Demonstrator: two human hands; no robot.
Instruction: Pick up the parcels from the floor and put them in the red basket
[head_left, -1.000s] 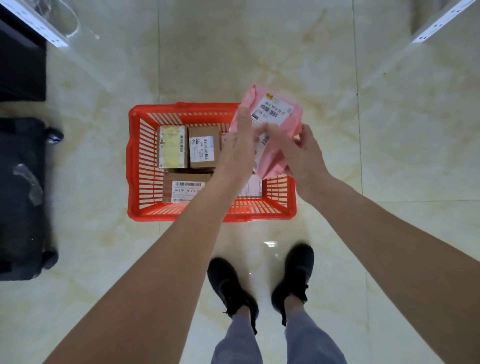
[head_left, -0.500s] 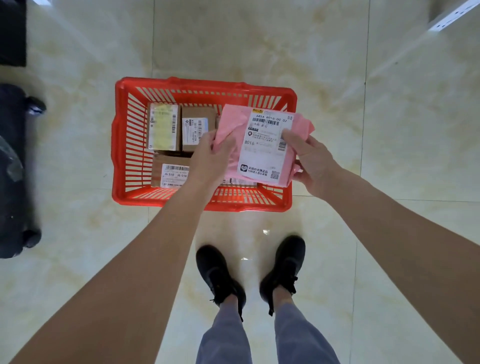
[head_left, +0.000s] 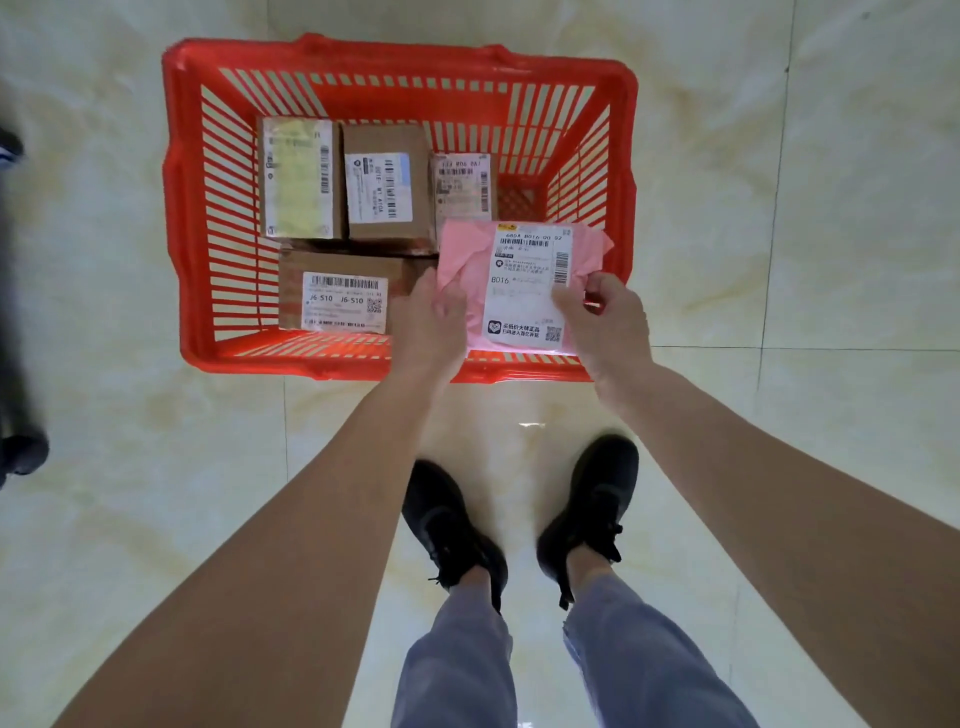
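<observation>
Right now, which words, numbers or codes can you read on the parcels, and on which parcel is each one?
"J6-510 J6-510": label of the near cardboard box.
"B016": label of the pink mailer bag, which both hands hold.
"685A B016-00 02": top of that same label; the digits are uncertain.
The labels on the three far boxes, and all the small print, are too blurred to read.
</observation>
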